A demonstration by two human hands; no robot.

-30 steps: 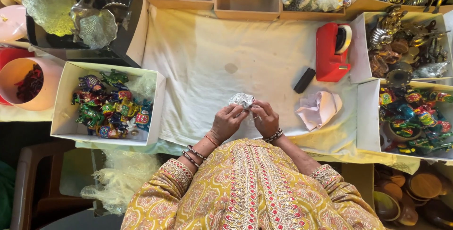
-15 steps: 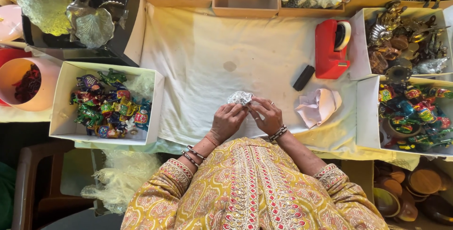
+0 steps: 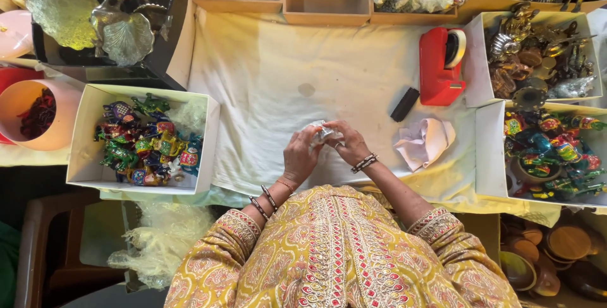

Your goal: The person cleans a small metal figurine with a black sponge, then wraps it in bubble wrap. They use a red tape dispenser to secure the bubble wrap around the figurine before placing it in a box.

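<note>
A pale cloth (image 3: 303, 74) covers the work surface, and the person sits at its six o'clock edge in a patterned yellow garment. At nine o'clock stands a white box (image 3: 88, 156) packed with brightly painted figurines (image 3: 142, 144); at three o'clock a second white box (image 3: 490, 150) holds more of them, and above it, toward two o'clock, a third carries metal ornaments (image 3: 537, 49). A red tape dispenser (image 3: 439, 65) stands at one o'clock, with a small black block (image 3: 404, 104) just beside it and a crumpled sheet of pale paper (image 3: 425, 142) nearer the hands.

Both hands meet at the centre of the cloth. The left hand (image 3: 300, 156) and the right hand (image 3: 349, 145) have their fingers closed around a small object in clear crinkly wrap (image 3: 322, 132), held just above the cloth; what lies inside cannot be told.

The likeliest trouble is the wrap slipping: the film looks slick, and loosened fingertips could let the piece fall to the cloth, chipping it if it is brittle. Pulling too hard may tear the thin film. The right forearm lies near the loose paper and could sweep it off the edge.
</note>
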